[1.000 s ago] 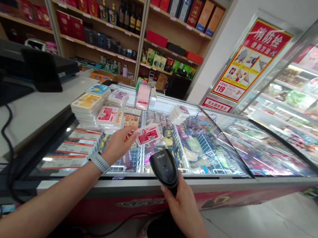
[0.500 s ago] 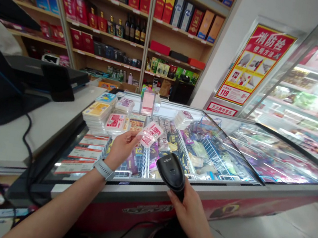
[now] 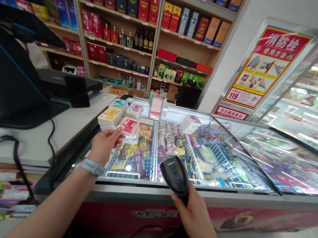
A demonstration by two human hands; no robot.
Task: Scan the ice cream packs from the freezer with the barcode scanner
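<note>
My left hand, with a pale watch on its wrist, pinches the near left edge of a flat clear plastic pack with a red and white label. That pack is over a stack of similar packs on the glass-topped freezer; whether it rests fully on them I cannot tell. My right hand is closed round the handle of a black barcode scanner, above the freezer's front edge. Beside the red-labelled packs stand stacks with yellow labels, blue labels and purple labels.
Another stack of packs stands farther right on the glass. Wire baskets of bagged goods show beneath. On the left is a counter with a dark monitor and cables. Shelves of boxes and bottles line the back.
My left hand has carried the red-labelled pack leftward, from over the basket to the stack of similar packs. The right hand still holds the scanner in about the same place. The view has shifted slightly.
</note>
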